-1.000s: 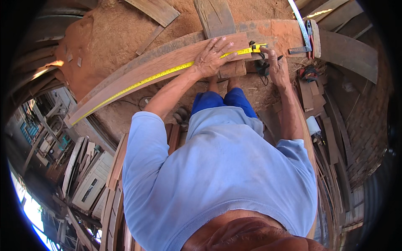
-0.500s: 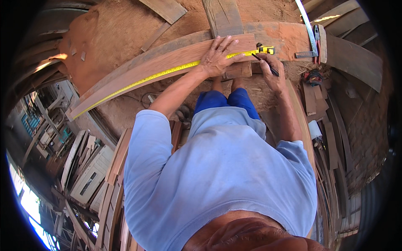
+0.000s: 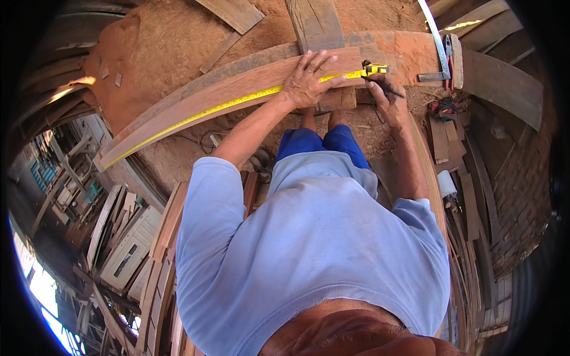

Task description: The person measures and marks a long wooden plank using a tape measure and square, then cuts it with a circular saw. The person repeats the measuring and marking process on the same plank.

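Note:
A long reddish-brown board point(image 3: 225, 89) lies across the bench beam in front of me. The yellow blade of a tape measure point(image 3: 219, 108) runs along its near side, from the board's left end to the yellow-and-black case at the right end. My left hand point(image 3: 307, 80) rests flat on the board with fingers spread, its thumb stretched over the blade. Just below the tape case, my right hand point(image 3: 389, 101) is closed around a slim black pen point(image 3: 395, 92). Its fingertips are close to the case; whether they touch it I cannot tell.
A metal square point(image 3: 440, 59) and red-handled pliers point(image 3: 449, 62) lie at the beam's right end. A red-and-black tool point(image 3: 444, 110) sits lower right, by wood offcuts. Sawdust point(image 3: 160, 47) covers the ground beyond the board. Stacked planks point(image 3: 157, 261) stand at left.
My right hand has shifted slightly right and down, and the pen in it has tilted so it lies flatter. The left hand stays in place on the board.

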Action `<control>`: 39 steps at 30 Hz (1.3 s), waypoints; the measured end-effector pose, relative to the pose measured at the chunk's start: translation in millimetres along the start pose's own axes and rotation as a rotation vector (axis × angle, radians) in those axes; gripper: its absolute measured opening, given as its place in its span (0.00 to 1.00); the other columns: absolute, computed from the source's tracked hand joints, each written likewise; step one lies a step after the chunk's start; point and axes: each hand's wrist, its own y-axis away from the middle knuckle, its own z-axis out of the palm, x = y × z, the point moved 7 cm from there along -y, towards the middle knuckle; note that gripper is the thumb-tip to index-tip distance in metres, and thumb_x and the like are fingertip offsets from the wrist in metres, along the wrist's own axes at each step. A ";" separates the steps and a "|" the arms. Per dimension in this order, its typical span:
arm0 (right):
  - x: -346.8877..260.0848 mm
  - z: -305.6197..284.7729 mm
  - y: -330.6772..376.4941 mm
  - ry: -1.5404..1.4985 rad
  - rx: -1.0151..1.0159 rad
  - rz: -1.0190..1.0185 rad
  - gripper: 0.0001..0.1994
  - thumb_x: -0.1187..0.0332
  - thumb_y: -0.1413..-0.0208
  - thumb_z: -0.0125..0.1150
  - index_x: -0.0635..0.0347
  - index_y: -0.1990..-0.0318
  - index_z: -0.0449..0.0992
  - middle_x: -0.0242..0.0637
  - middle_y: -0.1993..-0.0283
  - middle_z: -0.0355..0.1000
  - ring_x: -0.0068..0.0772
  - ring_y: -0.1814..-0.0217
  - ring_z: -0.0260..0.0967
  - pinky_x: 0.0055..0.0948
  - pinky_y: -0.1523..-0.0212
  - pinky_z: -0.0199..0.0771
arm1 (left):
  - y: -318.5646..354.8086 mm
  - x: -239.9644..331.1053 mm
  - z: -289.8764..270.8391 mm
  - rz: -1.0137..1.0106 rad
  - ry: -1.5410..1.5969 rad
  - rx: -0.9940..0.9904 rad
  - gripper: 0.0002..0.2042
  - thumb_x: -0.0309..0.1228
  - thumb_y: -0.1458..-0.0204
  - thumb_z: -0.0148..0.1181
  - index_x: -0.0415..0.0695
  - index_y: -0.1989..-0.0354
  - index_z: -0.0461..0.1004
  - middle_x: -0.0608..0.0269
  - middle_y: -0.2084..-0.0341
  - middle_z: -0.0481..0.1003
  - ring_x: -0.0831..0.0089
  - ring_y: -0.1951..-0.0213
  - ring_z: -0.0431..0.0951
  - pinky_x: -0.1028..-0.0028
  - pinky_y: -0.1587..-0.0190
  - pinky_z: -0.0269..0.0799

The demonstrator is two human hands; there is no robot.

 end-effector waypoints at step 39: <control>-20.3 6.9 4.3 0.404 -0.129 -0.196 0.21 0.57 0.30 0.57 0.66 0.40 0.69 0.55 0.47 0.76 0.49 0.43 0.75 0.44 0.41 0.73 | -0.6 0.0 4.1 -0.023 -0.030 -0.061 0.34 0.39 0.44 0.61 0.80 0.27 0.62 0.58 0.24 0.55 0.53 0.23 0.51 0.45 0.22 0.38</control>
